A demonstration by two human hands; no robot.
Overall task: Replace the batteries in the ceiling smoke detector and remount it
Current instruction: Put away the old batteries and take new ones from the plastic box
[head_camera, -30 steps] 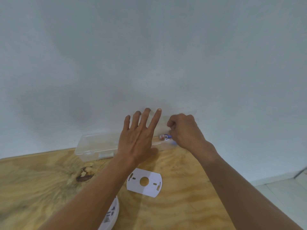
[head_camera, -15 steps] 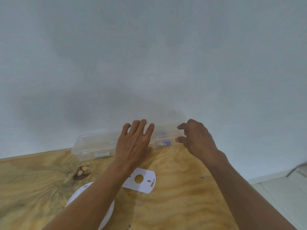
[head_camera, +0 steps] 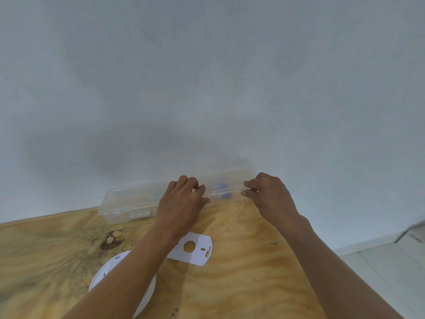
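The big wooden worktop (head_camera: pixel 241 284) sits against a plain wall, and everything I need lies on it. At the back, touching the wall, is a long clear plastic box (head_camera: pixel 128 203) with something blue inside, maybe the batteries (head_camera: pixel 224 191), but they are too blurry to tell. Both my hands are on this box. My left hand (head_camera: pixel 181 203) is curled over its middle, fingers bent on the lid and thumb at the front edge. My right hand (head_camera: pixel 269 196) pinches the front edge near the right end with fingertips and thumb. Neither hand holds anything loose.

I think I am at the box step, closing or opening its lid. The next move needs an even push or pull along that front edge.

The round white smoke detector (head_camera: pixel 122 270) lies close to me, partly under my left arm, well away from my hands. Its flat white mounting plate (head_camera: pixel 195 252) lies between detector and box, just behind my left wrist.
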